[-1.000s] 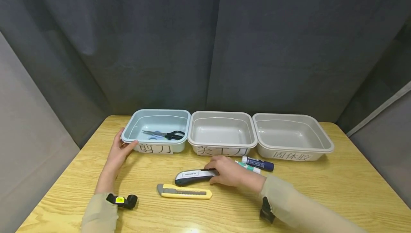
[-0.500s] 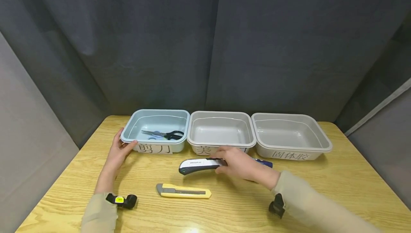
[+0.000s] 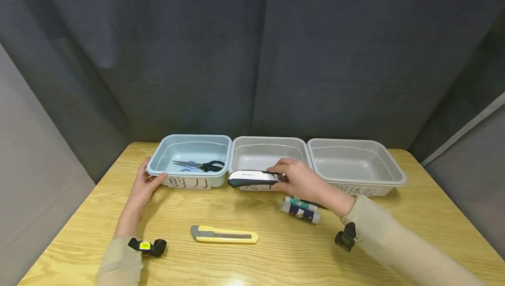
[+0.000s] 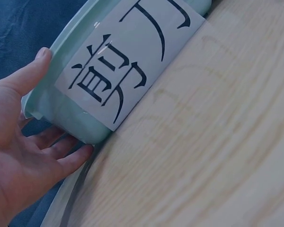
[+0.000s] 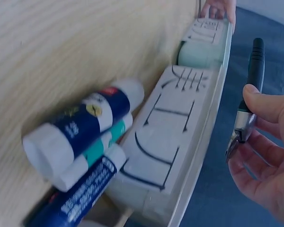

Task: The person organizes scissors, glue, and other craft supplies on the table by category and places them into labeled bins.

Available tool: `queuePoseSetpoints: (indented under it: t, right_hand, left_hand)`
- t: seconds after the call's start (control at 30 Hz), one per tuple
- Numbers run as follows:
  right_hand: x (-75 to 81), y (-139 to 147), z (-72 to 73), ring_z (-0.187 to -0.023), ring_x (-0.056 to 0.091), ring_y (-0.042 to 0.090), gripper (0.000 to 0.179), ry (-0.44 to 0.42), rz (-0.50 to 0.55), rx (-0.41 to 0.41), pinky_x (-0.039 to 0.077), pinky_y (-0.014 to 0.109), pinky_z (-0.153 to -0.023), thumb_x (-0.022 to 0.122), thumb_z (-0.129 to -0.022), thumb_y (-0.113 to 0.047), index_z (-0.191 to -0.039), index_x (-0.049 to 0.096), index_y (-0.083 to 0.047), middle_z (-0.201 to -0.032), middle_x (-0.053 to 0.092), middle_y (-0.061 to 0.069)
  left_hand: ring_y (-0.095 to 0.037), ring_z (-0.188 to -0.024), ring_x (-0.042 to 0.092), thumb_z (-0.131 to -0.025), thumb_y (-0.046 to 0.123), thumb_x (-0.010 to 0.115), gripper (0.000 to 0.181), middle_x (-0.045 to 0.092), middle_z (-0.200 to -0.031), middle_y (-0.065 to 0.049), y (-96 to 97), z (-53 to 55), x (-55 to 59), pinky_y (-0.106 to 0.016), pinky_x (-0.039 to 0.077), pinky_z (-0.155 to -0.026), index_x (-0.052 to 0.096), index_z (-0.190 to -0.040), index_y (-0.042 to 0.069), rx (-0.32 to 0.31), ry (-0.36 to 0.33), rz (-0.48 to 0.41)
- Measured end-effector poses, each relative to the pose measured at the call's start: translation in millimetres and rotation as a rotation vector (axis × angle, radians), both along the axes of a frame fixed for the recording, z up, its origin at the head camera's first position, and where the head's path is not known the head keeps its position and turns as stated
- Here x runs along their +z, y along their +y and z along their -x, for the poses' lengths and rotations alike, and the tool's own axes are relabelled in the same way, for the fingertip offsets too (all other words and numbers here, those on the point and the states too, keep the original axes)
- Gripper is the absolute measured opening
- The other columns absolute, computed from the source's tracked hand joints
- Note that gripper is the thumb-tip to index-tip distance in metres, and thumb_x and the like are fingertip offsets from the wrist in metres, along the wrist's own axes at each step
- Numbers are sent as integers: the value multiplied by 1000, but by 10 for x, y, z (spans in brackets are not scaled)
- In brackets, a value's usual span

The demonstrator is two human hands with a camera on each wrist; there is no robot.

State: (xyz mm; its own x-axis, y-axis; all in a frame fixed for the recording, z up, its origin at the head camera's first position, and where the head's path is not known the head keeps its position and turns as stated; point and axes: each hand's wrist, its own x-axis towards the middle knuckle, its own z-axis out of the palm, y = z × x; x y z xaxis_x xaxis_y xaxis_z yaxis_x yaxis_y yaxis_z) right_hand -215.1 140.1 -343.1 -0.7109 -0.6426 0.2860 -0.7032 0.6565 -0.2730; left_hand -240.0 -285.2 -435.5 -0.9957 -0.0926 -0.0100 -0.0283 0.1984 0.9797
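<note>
My right hand [image 3: 301, 183] pinches a black and silver utility knife [image 3: 252, 178] between thumb and fingers, level above the front rim of the middle grey bin [image 3: 270, 138]. In the right wrist view the knife [image 5: 252, 80] sticks out past the thumb. My left hand [image 3: 144, 187] grips the left front corner of the light blue bin [image 3: 193, 137], its thumb at the rim and its fingers round the side [image 4: 75, 120]. Black-handled scissors [image 3: 205, 166] and light blue ones lie in that bin. A yellow box cutter [image 3: 225, 234] lies on the table in front.
Glue sticks [image 3: 300, 213] lie in front of the bins, under the right forearm; three show in the right wrist view, one dark blue [image 5: 80, 194]. A second grey bin [image 3: 357, 189] stands at the right. A dark curtain [image 3: 252, 58] hangs behind the table [image 3: 177, 255].
My right hand has lifted the utility knife off the table and carried it up and away to the middle bin's front rim. The left hand stays on the blue bin.
</note>
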Motion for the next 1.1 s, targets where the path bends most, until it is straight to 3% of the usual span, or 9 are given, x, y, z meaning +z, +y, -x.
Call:
queuePoseSetpoints:
  t: [0.23, 0.47, 0.73, 1.1]
  right_hand:
    - [1, 68, 118, -65, 46, 7, 40, -11, 16, -106, 39, 21, -56, 71, -79, -22, -114, 62, -5, -91, 60, 1]
    - [-83, 148, 299, -72, 50, 12, 39, 19, 13, -175, 42, 26, -60, 72, -78, -22, -112, 64, -5, -100, 62, 6]
    - [-118, 138, 533, -75, 52, 16, 36, 61, -8, -177, 44, 32, -63, 73, -77, -20, -109, 65, -5, -92, 62, 6]
    - [-215, 67, 760, -80, 59, 19, 33, 14, -18, -192, 49, 34, -69, 73, -76, -16, -106, 67, -4, -94, 64, 8]
  left_hand:
    - [-29, -132, 26, -89, 30, 57, 85, 10, -151, -15, -9, 0, 1, -27, 31, -106, -4, -147, 23, 7, -2, -7]
    - [-31, -132, 25, -88, 28, 59, 86, 11, -150, -18, -4, 6, -32, -11, 37, -92, -3, -147, 20, 12, 9, -41]
    - [-29, -133, 25, -89, 29, 58, 85, 10, -151, -16, -13, 11, -27, -8, 35, -91, -4, -147, 21, 12, 19, -23]
    - [-31, -131, 26, -88, 28, 59, 86, 11, -150, -19, 0, 26, -47, -4, 36, -83, -2, -147, 20, 19, 30, -39]
